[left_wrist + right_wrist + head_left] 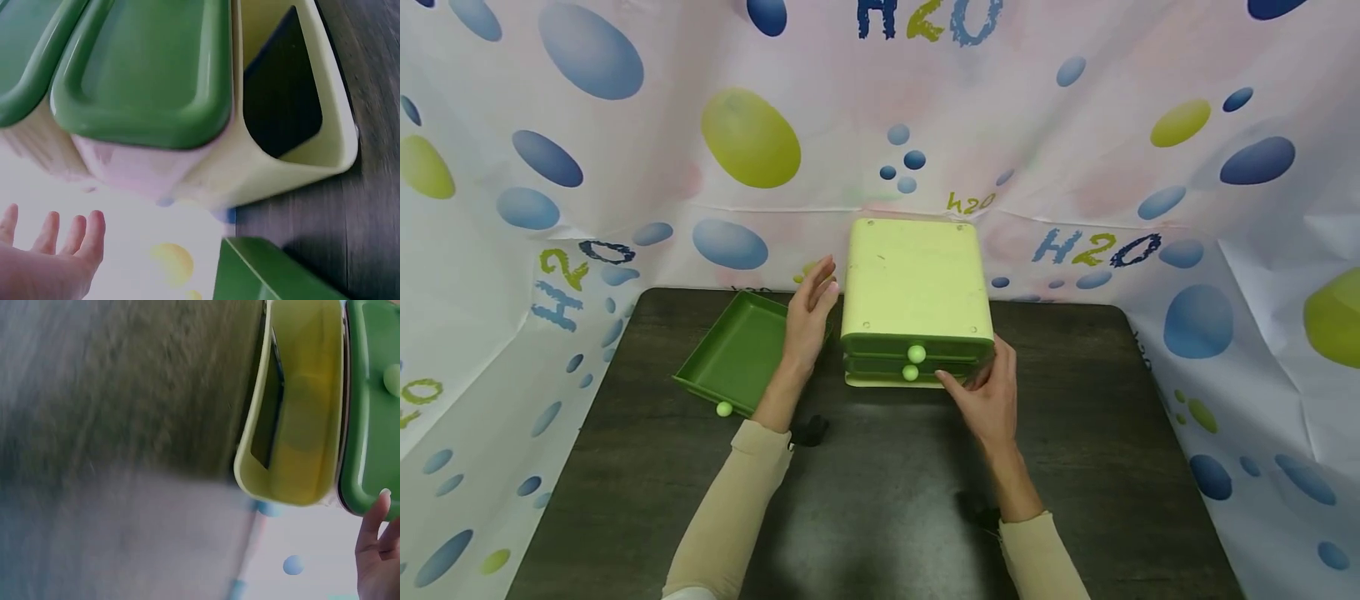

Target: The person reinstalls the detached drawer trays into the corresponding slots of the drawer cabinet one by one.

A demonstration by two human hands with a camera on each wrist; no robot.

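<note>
nearest the camera, the sleeves (730, 508) reach in over the table (880, 508). at the left lies the loose drawer (737, 350), flat, askew, its knob (724, 409) toward the person; it probably sits aside so both hands can get at the cabinet (917, 279). next is the left hand (808, 325), fingers extended and released, upright between drawer and cabinet and touching neither, perhaps near to steady that side. the cabinet stands on the table near its back edge, fronts facing the person for easy reach. the upper drawer (876, 345) and lower drawer (872, 367) are seated; the bottom bay (306, 425) has none. rightmost, the right hand (992, 404) grasps the cabinet's right front corner, thumb across the lower drawer's front, other fingers at the side, likely to keep it from sliding.
</note>
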